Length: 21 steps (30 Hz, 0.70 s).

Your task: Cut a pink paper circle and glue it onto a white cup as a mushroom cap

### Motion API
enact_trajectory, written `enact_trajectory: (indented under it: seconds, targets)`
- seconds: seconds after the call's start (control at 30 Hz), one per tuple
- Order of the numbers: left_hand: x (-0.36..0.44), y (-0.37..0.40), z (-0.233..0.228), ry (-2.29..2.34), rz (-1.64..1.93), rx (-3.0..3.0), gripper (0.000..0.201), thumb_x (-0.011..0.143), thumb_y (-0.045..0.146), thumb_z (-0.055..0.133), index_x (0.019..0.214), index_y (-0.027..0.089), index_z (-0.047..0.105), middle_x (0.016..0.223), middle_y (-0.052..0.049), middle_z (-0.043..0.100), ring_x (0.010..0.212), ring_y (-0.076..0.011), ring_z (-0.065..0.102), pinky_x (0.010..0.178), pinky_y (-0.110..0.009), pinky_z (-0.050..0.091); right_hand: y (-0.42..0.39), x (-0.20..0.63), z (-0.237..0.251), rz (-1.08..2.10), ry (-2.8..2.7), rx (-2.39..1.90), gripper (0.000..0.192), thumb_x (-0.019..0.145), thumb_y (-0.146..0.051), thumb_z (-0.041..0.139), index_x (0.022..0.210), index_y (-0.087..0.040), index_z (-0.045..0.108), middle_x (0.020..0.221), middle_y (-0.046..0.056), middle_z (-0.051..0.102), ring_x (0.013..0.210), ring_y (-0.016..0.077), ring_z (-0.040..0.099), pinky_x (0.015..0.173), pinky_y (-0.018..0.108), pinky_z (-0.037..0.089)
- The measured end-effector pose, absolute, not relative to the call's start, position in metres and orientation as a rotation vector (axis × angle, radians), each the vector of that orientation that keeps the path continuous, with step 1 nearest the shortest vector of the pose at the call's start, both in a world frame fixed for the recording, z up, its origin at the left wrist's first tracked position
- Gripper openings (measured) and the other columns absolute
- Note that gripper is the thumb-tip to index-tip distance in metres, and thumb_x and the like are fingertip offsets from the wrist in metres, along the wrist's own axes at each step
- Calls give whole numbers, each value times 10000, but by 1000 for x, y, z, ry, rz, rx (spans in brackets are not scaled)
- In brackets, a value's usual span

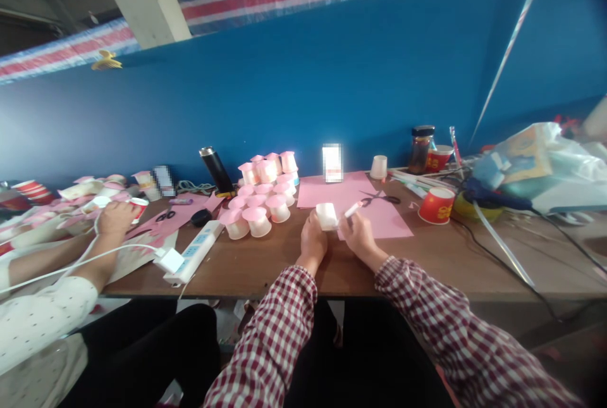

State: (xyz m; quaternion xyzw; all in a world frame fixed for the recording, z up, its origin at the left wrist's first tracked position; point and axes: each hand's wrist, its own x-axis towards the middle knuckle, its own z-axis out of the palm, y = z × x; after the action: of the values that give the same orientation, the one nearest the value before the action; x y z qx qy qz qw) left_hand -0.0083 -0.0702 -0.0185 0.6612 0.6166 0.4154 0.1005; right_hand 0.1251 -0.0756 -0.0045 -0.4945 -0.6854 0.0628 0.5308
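Observation:
My left hand holds a small white paper cup upside down over the brown table. My right hand grips a white stick with a pink tip, perhaps a glue stick, with its tip close to the cup's side. Pink paper sheets lie just behind both hands, and black scissors rest on them. A cluster of several upturned white cups with pink tops stands to the left of my hands.
A co-worker's hand at the left holds a red cup among pink scraps. A white power strip, a black flask, a red cup, a dark jar, cables and a plastic bag crowd the table.

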Motion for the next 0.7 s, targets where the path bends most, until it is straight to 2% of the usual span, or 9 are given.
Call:
enact_trajectory:
  seconds: [0.33, 0.7]
  targets:
    - [-9, -72, -17, 1775, 1255, 1977, 322, 876, 142, 340, 1153, 198, 494, 1077, -92, 623, 998, -206, 568, 881, -314, 422, -75, 124, -5, 175, -1636, -1195, 244, 845, -302, 430, 636, -189, 483, 455, -6, 520, 383, 111, 454, 410, 214, 311]
    - [-9, -72, -15, 1771, 1264, 1957, 317, 871, 152, 353, 1153, 195, 494, 1094, -104, 618, 1006, -220, 569, 875, -332, 430, -77, 125, -1, 196, -1597, -1194, 236, 858, -299, 423, 644, -202, 448, 429, -24, 503, 373, 112, 464, 435, 211, 344]
